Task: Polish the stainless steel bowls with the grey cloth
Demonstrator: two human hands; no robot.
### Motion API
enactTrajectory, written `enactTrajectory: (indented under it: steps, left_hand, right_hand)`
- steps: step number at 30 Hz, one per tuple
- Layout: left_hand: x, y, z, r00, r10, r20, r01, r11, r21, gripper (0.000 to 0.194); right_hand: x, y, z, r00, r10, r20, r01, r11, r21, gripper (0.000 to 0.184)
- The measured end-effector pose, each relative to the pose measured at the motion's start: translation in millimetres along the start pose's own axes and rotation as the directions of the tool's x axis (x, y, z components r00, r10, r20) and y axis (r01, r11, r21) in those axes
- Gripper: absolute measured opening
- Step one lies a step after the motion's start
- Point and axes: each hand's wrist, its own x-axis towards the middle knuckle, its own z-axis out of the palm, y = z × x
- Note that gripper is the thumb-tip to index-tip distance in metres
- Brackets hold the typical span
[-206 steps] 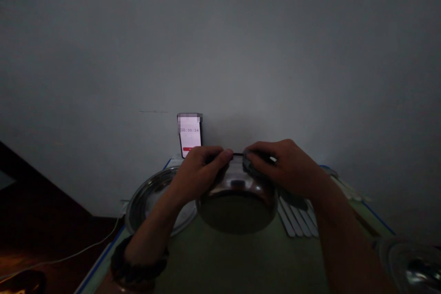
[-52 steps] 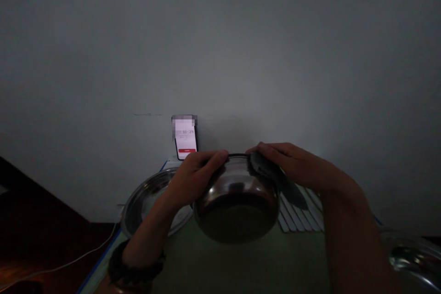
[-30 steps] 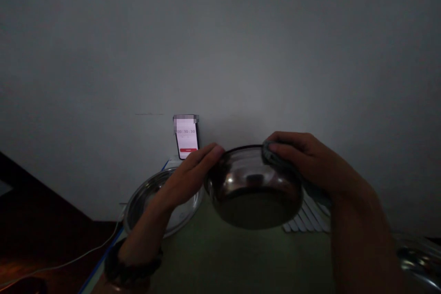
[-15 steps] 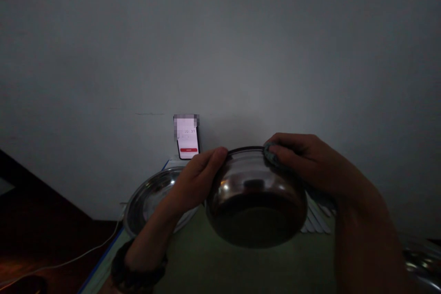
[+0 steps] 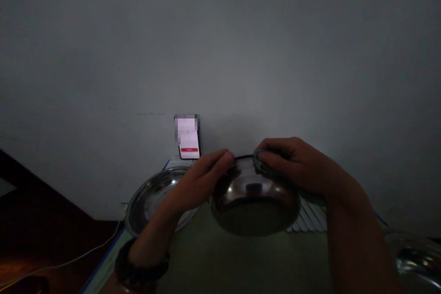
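Note:
A shiny metal bowl (image 5: 255, 202) is held up in front of me, tilted so that its outside and base face me. My left hand (image 5: 203, 177) grips its left side, thumb near the rim. On the right, my right hand (image 5: 292, 161) pinches a dark greyish-green cloth (image 5: 263, 163) against the rim. More of that cloth hangs under the right palm. The inside of the bowl is turned away and hidden, as are most of the fingertips.
A wide metal basin (image 5: 138, 206) stands on the table (image 5: 241, 262) at left, partly behind my left arm. A lit phone (image 5: 189, 140) leans on the wall (image 5: 220, 46). Several pale strips (image 5: 308, 218) lie behind the bowl; more shiny metalware (image 5: 418, 259) sits at lower right. A white cable (image 5: 82, 255) runs along the left.
The bowl has come down slightly and tilted a little. My right hand, with the cloth, has shifted left and lower along the rim. My left hand has barely moved.

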Motion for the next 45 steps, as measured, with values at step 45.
enactTrajectory:
  steps: [45]
  left_hand:
    - [-6.9,9.3,-11.6,0.983,0.016,-0.18,-0.003,0.998,0.07,0.039]
  right_hand:
    - [-12.1,4.9,-8.4,0.995,0.039,-0.087,-0.026,0.989,0.145,0.027]
